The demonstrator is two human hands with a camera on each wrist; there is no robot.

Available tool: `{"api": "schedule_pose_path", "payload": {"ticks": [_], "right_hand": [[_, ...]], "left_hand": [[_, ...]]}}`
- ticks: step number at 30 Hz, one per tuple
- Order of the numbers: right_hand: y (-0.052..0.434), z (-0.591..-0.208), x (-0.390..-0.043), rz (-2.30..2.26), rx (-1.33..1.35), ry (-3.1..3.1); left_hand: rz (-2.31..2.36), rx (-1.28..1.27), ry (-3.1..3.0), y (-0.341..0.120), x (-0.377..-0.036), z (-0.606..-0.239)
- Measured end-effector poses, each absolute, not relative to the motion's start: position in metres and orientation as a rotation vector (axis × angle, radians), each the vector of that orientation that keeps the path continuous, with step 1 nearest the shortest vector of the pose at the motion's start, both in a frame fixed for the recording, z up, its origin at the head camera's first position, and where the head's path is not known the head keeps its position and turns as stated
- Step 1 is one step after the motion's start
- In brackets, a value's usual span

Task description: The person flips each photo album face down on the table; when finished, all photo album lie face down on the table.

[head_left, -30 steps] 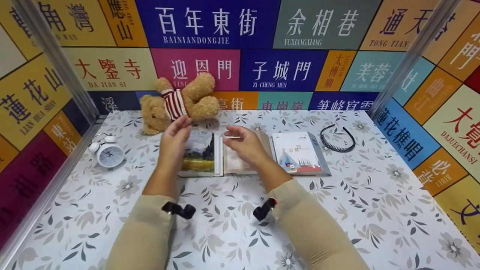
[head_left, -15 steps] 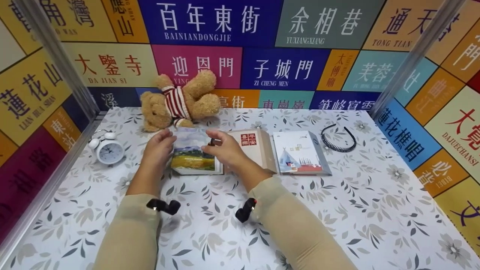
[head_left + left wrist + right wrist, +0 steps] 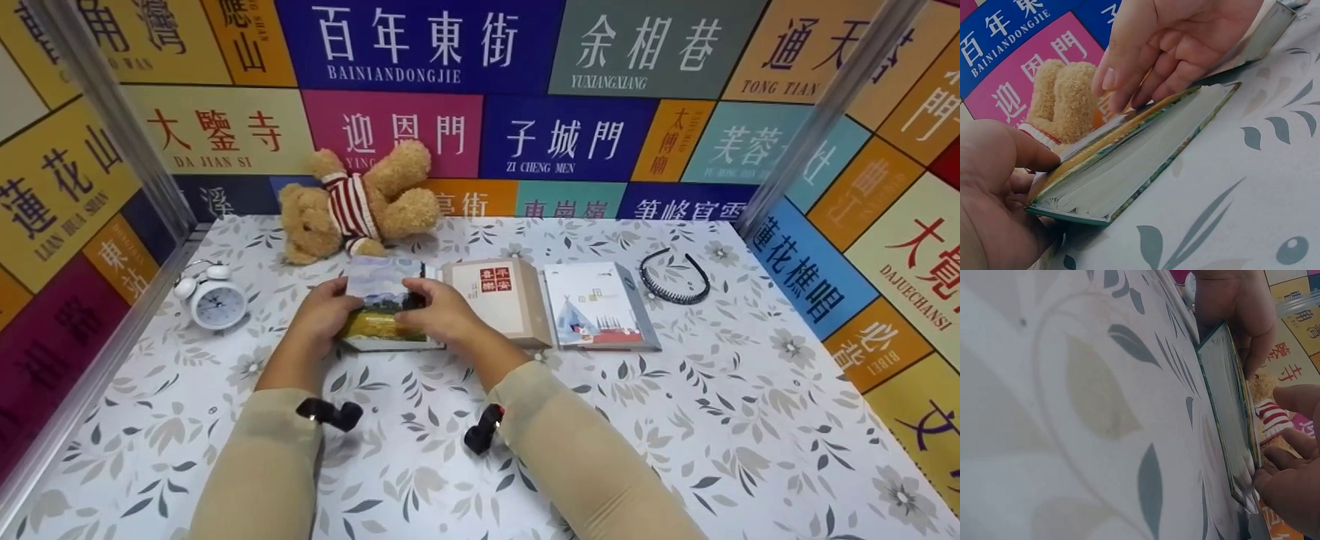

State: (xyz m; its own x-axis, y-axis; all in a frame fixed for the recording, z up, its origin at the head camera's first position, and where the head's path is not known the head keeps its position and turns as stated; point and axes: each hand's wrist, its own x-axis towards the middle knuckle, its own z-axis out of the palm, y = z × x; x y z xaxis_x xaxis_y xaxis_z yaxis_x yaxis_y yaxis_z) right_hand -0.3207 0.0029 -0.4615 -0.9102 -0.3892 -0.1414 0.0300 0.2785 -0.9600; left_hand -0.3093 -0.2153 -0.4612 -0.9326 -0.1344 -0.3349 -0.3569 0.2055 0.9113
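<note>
A book [image 3: 380, 279] with a painted landscape cover lies in front of the teddy bear [image 3: 352, 210], between both hands. My left hand [image 3: 321, 319] grips its left edge. In the left wrist view, the left thumb presses on the cover of the book [image 3: 1129, 160] and the fingers curl beneath, with that end slightly raised. My right hand [image 3: 444, 311] is at the book's right side, its fingers loosely bent. In the right wrist view, the fingertips of the right hand [image 3: 1292, 461] rest by the book's edge without a visible grasp.
To the right lie a beige book [image 3: 504, 300] with red square print and a white book [image 3: 596, 307] with a tent picture. A black headband [image 3: 675, 292] is farther right. A white alarm clock [image 3: 217, 304] stands at the left. Printed panels wall the table.
Both hands have come down and left to the landscape book. The left hand has taken hold of its left edge. The beige book's cover, earlier behind the right hand, is now visible.
</note>
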Motion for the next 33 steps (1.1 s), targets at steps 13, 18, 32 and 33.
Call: {"api": "schedule_pose_path", "payload": {"ticks": [13, 18, 32, 33], "right_hand": [[-0.002, -0.462, -0.315, -1.701, -0.376, 2.133], [0.001, -0.457, -0.313, -1.818, -0.311, 2.068], [0.008, -0.433, -0.303, -2.085, -0.369, 1.844], [0.009, -0.431, -0.302, -2.101, -0.374, 1.827]], "left_hand": [[2.193, -0.641, 1.969, -0.220, -0.308, -0.455], [2.363, -0.540, 1.833, -0.218, -0.308, -0.449], [2.392, -0.072, 1.928, -0.180, -0.301, -0.429], [2.383, -0.053, 1.945, -0.178, -0.300, -0.428]]}}
